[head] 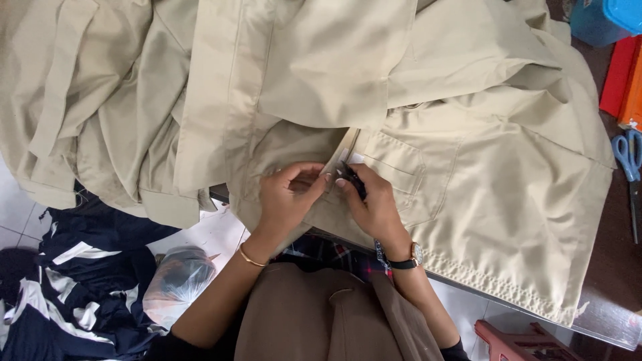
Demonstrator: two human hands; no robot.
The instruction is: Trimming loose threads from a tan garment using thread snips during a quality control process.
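While both hands meet near the middle of the view, they work on a large beige cotton garment [468,167] that spreads across the upper half and down toward four o'clock, its stitched hem running along a dark table edge [605,321]. At the centre, the left hand [289,194] pinches a fold of the beige cloth between thumb and fingertips, closed on the fabric beside the front placket. Touching it at three o'clock, the right hand [376,204] is closed around a small black thread snipper [352,179], whose tip points up toward eleven o'clock at the seam, just beside a patch pocket [394,170] sewn on the garment. A thin gold bangle [251,257] circles the left wrist, and a black-strapped wristwatch with a round face [409,257] sits on the right wrist. More beige folded cloth [100,100] is heaped from nine to twelve o'clock. At seven o'clock, on a white tiled floor [13,214], lies dark navy fabric with white stripes [73,294], with a clear plastic bag of dark scraps [179,277] just beside it. At three o'clock, blue-handled scissors [628,164] rest on the table, near red and orange flat objects [625,73] at two o'clock and a blue plastic container [605,17] at one o'clock. A red plastic stool [521,341] shows at five o'clock.
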